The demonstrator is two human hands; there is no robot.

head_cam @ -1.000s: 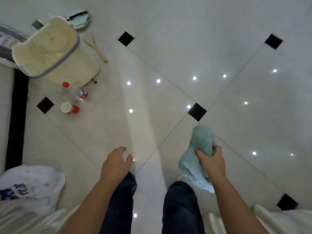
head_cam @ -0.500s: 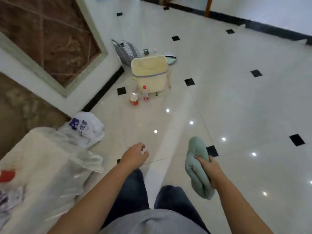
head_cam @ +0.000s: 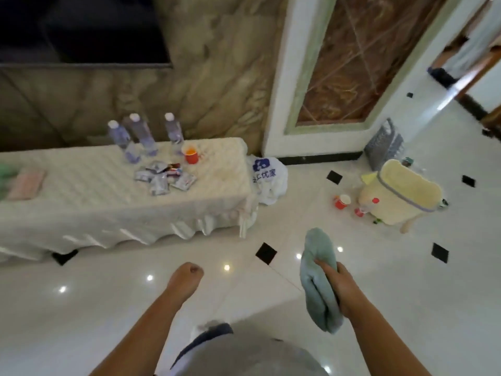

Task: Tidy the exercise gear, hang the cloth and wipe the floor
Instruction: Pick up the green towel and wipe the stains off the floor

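Observation:
My right hand (head_cam: 340, 287) grips a folded light green cloth (head_cam: 318, 278), held upright above the glossy white floor (head_cam: 379, 280) at the lower right. My left hand (head_cam: 187, 275) hangs in front of me at the lower centre with its fingers curled in and nothing in it. Both hands are above the floor, well short of the table.
A low table with a white quilted cover (head_cam: 89, 196) stands at left, bearing three water bottles (head_cam: 141, 135), a red cup (head_cam: 191, 156) and snack packets (head_cam: 165, 177). A white plastic bag (head_cam: 267, 177) lies at its corner. A tipped cream basket (head_cam: 401, 194) and red cup (head_cam: 342, 201) lie at right.
The view has risen and swung left from the floor, bringing the table and wall into sight. My left hand's fingers have curled in. My right hand still holds the cloth.

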